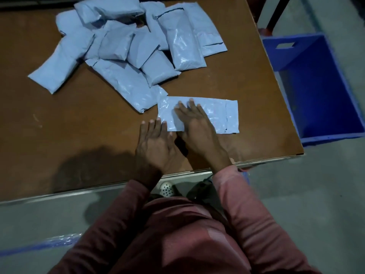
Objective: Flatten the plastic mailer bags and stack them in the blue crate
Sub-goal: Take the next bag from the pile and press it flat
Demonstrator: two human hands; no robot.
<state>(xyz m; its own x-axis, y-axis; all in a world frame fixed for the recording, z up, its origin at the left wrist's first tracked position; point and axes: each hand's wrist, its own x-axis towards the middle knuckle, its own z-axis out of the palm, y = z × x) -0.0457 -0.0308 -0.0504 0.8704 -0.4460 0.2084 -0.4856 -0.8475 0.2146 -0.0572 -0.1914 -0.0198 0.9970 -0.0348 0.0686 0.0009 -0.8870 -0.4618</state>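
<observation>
I see the table (79,125); blue crate (296,53) off its right edge, mailer pile (118,46) at its far side, flat mailer (217,113) near its front (fingers straight): right hand (195,127) presses it, left hand (156,143) touches its corner.

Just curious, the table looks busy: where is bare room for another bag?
Bare table lies left of the left hand, nearer than the pile of mailers, and right of the flat mailer toward the blue crate. The pile itself is crowded.

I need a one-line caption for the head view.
Right hand presses one mailer bag flat on the table, left hand at its corner; pile behind, blue crate beside.
</observation>
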